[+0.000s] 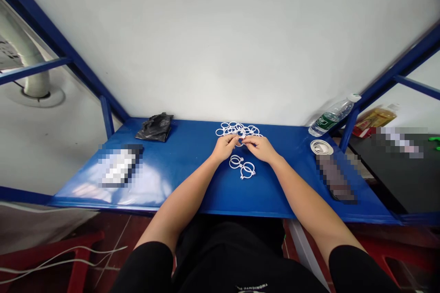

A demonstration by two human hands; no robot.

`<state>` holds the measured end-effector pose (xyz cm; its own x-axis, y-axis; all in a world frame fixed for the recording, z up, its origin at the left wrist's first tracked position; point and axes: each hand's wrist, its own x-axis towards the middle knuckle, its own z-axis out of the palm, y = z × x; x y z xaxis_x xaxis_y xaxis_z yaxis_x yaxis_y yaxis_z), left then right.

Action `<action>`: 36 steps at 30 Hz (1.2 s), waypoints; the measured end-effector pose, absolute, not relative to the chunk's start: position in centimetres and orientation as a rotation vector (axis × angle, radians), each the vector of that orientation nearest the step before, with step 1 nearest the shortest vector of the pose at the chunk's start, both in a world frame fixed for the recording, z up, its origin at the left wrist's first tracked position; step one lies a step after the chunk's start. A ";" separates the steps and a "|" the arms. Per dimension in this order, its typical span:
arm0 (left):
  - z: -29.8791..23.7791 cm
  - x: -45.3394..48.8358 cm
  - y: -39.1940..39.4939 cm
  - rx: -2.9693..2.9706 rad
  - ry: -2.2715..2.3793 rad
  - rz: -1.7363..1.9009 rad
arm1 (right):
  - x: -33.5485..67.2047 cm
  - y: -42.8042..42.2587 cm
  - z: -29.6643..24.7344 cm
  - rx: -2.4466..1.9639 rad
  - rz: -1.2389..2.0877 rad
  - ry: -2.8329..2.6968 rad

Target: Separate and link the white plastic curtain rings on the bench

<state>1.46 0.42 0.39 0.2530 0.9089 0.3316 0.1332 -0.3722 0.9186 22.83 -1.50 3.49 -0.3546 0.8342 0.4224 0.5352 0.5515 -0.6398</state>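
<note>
Nearest, both bare forearms extend from black sleeves over the front edge of the blue bench, whose painted surface is smooth and glossy. Just beyond the wrists lies a linked set of rings: thin white hoops with small tabs, apparently plastic.

Farther on, the left hand and right hand meet fingertip to fingertip. Both are closed in a pinch on one white ring, held just above the bench between the linked set and the loose pile of rings behind it.

Judged from this grip, the step in hand is clipping or joining the held ring; the detail at the fingertips is too small to confirm. Further handling calls for a fine, steady pinch, since the hoops are thin and likely flex.

Toward the far edge rest a crumpled black bag, a flat white coil and a tilted clear water bottle, before a plain white wall.
</note>
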 end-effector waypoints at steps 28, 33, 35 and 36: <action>1.1 1.4 -1.1 2.017 0.929 1.087 | 22.9 -1.3 3.4 -1.199 0.603 -2.015; 1.2 1.6 -1.0 2.068 0.875 1.105 | 22.9 -1.1 3.3 -1.196 0.575 -1.999; 1.2 1.4 -0.6 2.071 0.908 1.150 | 22.8 -1.1 3.1 -1.167 0.607 -1.959; 1.2 1.1 -0.4 2.071 0.935 1.185 | 22.7 -1.1 3.0 -1.153 0.620 -1.935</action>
